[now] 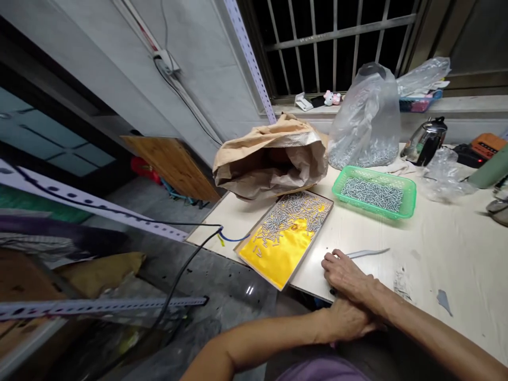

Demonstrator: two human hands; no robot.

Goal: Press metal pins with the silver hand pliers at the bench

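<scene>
My right hand (344, 272) rests at the table's front edge with its fingers curled. A small dark thing shows beneath it, too hidden to name. Just behind its knuckles lies a thin pale curved strip (369, 253); I cannot tell whether they touch. My left hand (349, 319) is tucked under the right wrist, below the table edge, its fingers hidden. To the left, a shallow tray (273, 264) with a bright yellow bottom holds many small silvery metal pins, heaped toward its far end. A green plastic basket (408, 203) with similar pins (373, 194) stands beyond the hands.
An open brown paper sack (273, 153) stands behind the tray. Near the window are a clear plastic bag (365, 121) of metal pieces and a glass-and-metal pot (426, 140). A black cable (174, 286) hangs left of the table. A grey scrap (444, 301) lies at right.
</scene>
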